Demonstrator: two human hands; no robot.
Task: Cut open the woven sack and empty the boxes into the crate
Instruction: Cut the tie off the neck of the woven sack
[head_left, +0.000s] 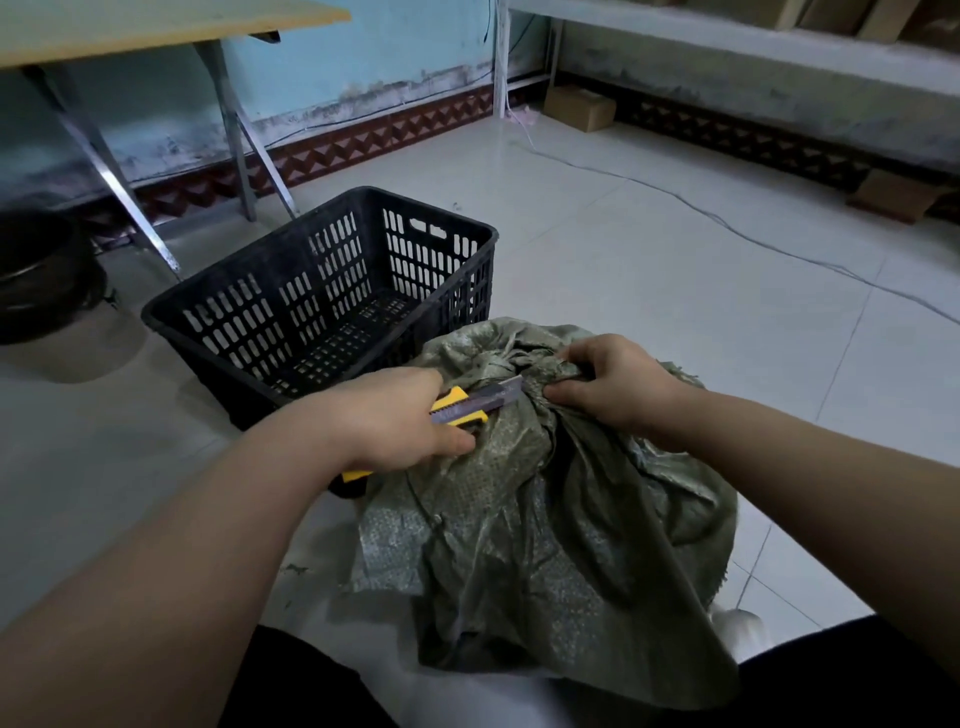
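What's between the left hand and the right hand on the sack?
Head view: the utility knife, blade out, held by the left hand, and the bunched neck of the sack, gripped by the right hand.

The bare left forearm (218, 519) and bare right forearm (810, 447) reach forward and converge. The left hand (395, 421), knuckles up, curls its fingers round a yellow-handled utility knife (470, 404), blade pointing toward the other hand. The right hand (618, 389), back up, pinches the bunched neck of a grey-green woven plastic sack (545, 519) between curled fingers and thumb, just beside the blade tip.
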